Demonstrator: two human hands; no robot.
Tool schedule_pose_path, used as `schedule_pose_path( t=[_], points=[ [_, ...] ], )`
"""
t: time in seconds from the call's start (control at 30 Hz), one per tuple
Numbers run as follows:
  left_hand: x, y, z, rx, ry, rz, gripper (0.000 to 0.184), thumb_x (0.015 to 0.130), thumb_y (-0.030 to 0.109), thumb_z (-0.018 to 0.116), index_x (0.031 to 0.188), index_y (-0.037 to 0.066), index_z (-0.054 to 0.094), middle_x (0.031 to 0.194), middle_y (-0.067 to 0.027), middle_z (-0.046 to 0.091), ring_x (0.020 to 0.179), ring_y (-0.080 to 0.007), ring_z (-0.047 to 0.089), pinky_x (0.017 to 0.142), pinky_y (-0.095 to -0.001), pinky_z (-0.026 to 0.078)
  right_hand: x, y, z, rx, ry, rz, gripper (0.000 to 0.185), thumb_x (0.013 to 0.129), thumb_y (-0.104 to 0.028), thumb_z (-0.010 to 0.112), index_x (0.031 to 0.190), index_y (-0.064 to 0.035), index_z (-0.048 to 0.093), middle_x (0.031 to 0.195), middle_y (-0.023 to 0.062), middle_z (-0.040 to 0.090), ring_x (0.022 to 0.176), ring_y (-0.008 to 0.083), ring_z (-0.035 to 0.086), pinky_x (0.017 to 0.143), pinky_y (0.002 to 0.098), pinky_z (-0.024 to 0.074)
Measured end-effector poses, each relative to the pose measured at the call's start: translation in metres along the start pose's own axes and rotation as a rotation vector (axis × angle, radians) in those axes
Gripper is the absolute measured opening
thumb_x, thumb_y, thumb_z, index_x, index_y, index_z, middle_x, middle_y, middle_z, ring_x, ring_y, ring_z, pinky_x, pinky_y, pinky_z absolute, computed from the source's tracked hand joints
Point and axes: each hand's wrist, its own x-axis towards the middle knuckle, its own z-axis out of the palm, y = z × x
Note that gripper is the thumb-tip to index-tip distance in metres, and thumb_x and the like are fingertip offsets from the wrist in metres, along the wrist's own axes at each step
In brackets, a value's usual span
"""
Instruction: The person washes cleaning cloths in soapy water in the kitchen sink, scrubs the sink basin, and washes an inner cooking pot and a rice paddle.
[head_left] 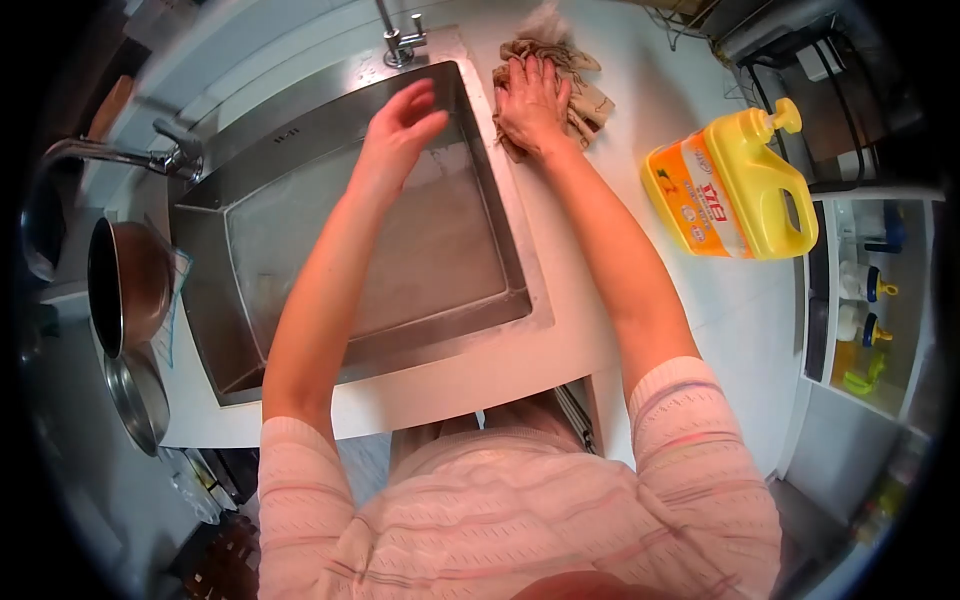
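Note:
My right hand (533, 105) lies flat with its fingers stretched over a crumpled brown cloth (590, 108) on the white counter (625, 270), just right of the sink. Above the steel sink (430, 240), near its far right corner, my left hand (402, 122) hovers with nothing in it, its fingers loosely bent and apart. A small chrome tap (400, 42) rises from the sink's far rim, beyond my left hand. Part of the cloth is hidden under my right palm.
A yellow jug of detergent (735, 190) with a pump top stands on the right of the counter. A larger faucet (170, 160) is at the sink's left. A brown pot (135, 285) and a metal bowl (138, 400) sit farther left. Baby bottles (860, 325) fill a cabinet at right.

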Motion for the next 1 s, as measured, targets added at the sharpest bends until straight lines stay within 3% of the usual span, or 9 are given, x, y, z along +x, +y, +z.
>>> schedule_pose_path(
  t=[0.17,0.3,0.4,0.53,0.7,0.77,0.83,0.87,1.0],
  points=[
    [-0.058,-0.046,-0.077,0.050,-0.002,-0.212,0.040,0.078,0.009,0.059,0.117,0.003,0.050,0.112,-0.0086,0.054,0.101,-0.0153,0.050,0.086,-0.0263,0.039,-0.118,-0.030,-0.038,0.032,-0.080,-0.274,0.051,0.074,-0.015,0.056,0.122,-0.0084,0.039,0.133,0.0117,0.033,0.126,0.0311,0.025,0.101,0.0486,0.0193],
    [-0.109,-0.064,-0.142,0.075,-0.094,-0.328,0.038,0.078,0.013,0.059,0.114,0.003,0.052,0.107,-0.0047,0.056,0.097,-0.0127,0.051,0.083,-0.0263,0.040,-0.206,-0.035,-0.064,0.032,-0.093,-0.215,0.046,0.068,-0.002,0.056,0.113,-0.0064,0.049,0.124,0.0109,0.044,0.120,0.0302,0.036,0.099,0.0452,0.0259],
    [-0.132,-0.076,-0.189,0.053,-0.169,-0.521,0.041,0.076,0.019,0.061,0.114,0.005,0.053,0.105,-0.0034,0.057,0.097,-0.0127,0.050,0.081,-0.0261,0.040,-0.213,-0.069,-0.065,0.464,-0.036,-0.045,0.040,0.068,0.003,0.052,0.108,-0.0037,0.053,0.116,0.0135,0.050,0.111,0.0303,0.045,0.093,0.0369,0.0357],
    [-0.141,-0.051,-0.200,-0.074,-0.170,-0.494,0.040,0.076,0.022,0.060,0.113,0.007,0.053,0.102,-0.0031,0.057,0.096,-0.0133,0.051,0.078,-0.0276,0.041,-0.158,-0.163,-0.054,1.150,-0.581,0.267,0.031,0.084,-0.007,0.047,0.114,0.0001,0.049,0.109,0.0074,0.055,0.099,0.0143,0.051,0.086,0.0258,0.0402],
    [-0.124,-0.072,-0.223,-0.329,-0.183,-0.515,0.035,0.078,0.019,0.058,0.110,0.006,0.054,0.094,-0.0036,0.060,0.082,-0.0199,0.059,0.067,-0.0314,0.047,-0.093,-0.189,0.029,1.409,-0.865,0.398,0.028,0.086,-0.018,0.049,0.108,-0.0018,0.053,0.104,0.0022,0.055,0.090,0.0109,0.053,0.078,0.0245,0.0441],
    [-0.116,-0.106,-0.244,-0.194,0.068,-0.559,0.034,0.078,0.017,0.057,0.110,0.005,0.054,0.093,-0.0057,0.061,0.077,-0.0227,0.060,0.064,-0.0323,0.048,-0.078,-0.170,0.067,1.146,-0.799,0.665,0.029,0.086,-0.024,0.049,0.106,-0.0036,0.054,0.099,0.0065,0.059,0.088,0.0192,0.057,0.075,0.0282,0.0455],
    [-0.110,-0.139,-0.263,0.077,0.228,-0.558,0.033,0.080,0.017,0.056,0.109,0.004,0.054,0.092,-0.0083,0.061,0.074,-0.0240,0.060,0.064,-0.0327,0.049,-0.089,-0.142,0.130,0.595,-0.493,0.587,0.028,0.084,-0.024,0.048,0.102,-0.0046,0.056,0.095,0.0126,0.060,0.087,0.0261,0.057,0.073,0.0330,0.0459],
    [-0.107,-0.153,-0.271,0.283,0.259,-0.539,0.032,0.081,0.019,0.054,0.108,0.003,0.054,0.092,-0.0098,0.061,0.074,-0.0240,0.060,0.064,-0.0326,0.049,-0.090,-0.136,0.152,0.329,-0.336,0.529,0.027,0.084,-0.024,0.048,0.100,-0.0052,0.056,0.094,0.0156,0.061,0.086,0.0295,0.058,0.073,0.0354,0.0461],
    [-0.110,-0.180,-0.262,1.012,-0.002,-0.264,0.036,0.081,0.027,0.048,0.103,0.000,0.056,0.088,-0.0150,0.062,0.073,-0.0246,0.059,0.065,-0.0337,0.047,-0.123,-0.165,0.168,0.116,-0.587,-0.017,0.022,0.081,-0.020,0.046,0.089,-0.0036,0.059,0.087,0.0222,0.059,0.082,0.0349,0.057,0.071,0.0405,0.0446]
  ],
)
